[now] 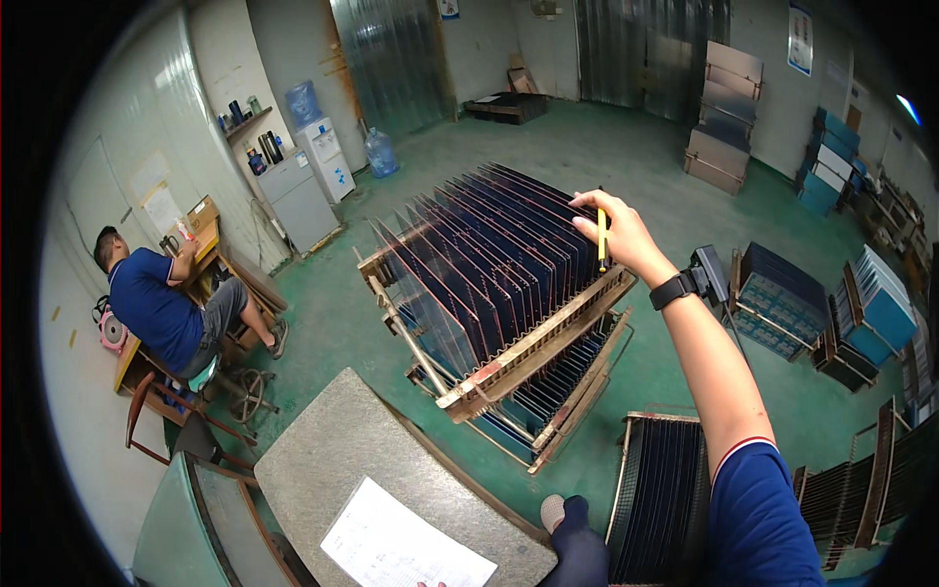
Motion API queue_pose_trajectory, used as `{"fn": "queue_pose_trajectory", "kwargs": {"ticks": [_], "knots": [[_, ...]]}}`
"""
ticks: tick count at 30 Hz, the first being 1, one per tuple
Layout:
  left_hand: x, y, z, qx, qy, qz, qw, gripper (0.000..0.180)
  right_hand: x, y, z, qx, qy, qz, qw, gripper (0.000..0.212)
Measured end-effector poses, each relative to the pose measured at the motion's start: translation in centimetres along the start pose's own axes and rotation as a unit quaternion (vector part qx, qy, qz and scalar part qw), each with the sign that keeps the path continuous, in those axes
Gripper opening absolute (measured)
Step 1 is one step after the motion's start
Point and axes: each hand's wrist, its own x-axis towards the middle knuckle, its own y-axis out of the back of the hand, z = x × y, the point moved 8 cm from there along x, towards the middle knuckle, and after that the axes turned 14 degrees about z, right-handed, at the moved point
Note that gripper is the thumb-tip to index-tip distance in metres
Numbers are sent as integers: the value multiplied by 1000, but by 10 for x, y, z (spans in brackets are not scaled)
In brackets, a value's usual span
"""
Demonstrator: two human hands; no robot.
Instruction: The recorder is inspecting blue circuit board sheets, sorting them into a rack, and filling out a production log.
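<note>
My right hand (616, 230) reaches out over the far right corner of a metal rack (533, 342). A yellow pen (602, 240) with a dark end is held upright in its fingers. Thumb and fingertips are at the edges of thin dark glass-like panels (489, 259), which stand on edge in the rack's slots; whether they touch is unclear. Of my left hand (431, 585) only fingertips show at the lower edge, by a white printed sheet (406, 538). The sheet lies on a grey speckled tabletop (342, 450).
Under the upper rack is another loaded rack (562, 391). More panel racks stand at lower right (660, 489) and right (778, 293). A person (161, 303) sits at a desk on the left. A water dispenser (326, 157) and stacked boxes (724, 117) stand farther back.
</note>
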Motion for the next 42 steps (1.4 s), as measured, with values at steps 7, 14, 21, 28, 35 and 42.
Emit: {"fn": "queue_pose_trajectory", "kwargs": {"ticks": [7, 14, 21, 28, 35, 42], "knots": [[0, 2, 2, -2, -6, -5, 1000, 63, -5, -16, -11, -56, 16, -57, 997, 29], [0, 6, 3, -21, -6, -9, 1000, 64, -13, -33, -37, -74, 35, -100, 992, 28], [0, 3, 3, -17, -7, -2, 1000, 63, -12, -49, -48, -36, 3, -149, 988, 30], [0, -10, -5, -41, -72, 33, 996, 62, -24, -59, -65, -101, 16, -154, 983, 28], [-3, -10, -4, -30, -70, 23, 997, 62, -29, -67, -82, -88, 15, -200, 976, 27], [-3, -10, -6, -90, -55, 72, 992, 61, -34, -78, -108, -71, 56, -193, 977, 28]]}}
